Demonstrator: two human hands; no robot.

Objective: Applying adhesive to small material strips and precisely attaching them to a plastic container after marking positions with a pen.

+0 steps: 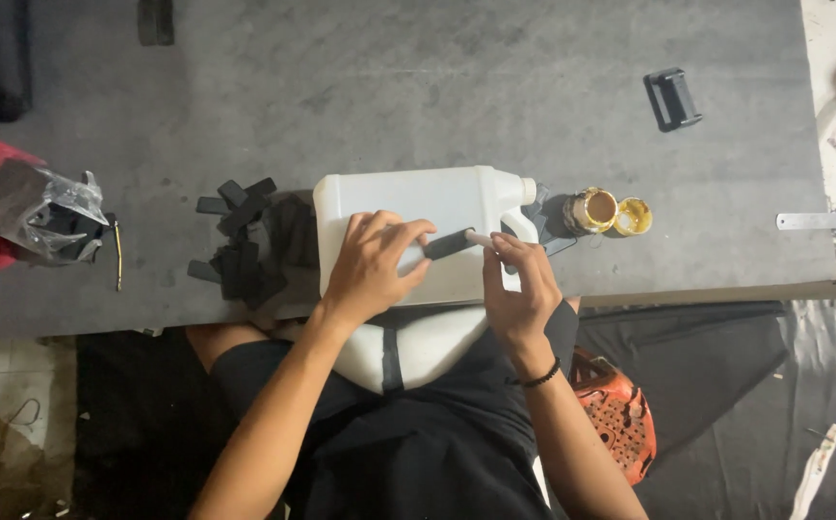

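The black strip (449, 243) lies on the white jug (418, 236), by the table's near edge. The left hand (372, 265) pinches it flat. The right hand (517, 289) grips a brush (481, 238) touching its end. I think the open glue pot (594, 210) could tip if an elbow swings. The far table (437, 77) has room.

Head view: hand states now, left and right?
Left hand: holding black strip on the white jerrycan.
Right hand: shut on small brush.
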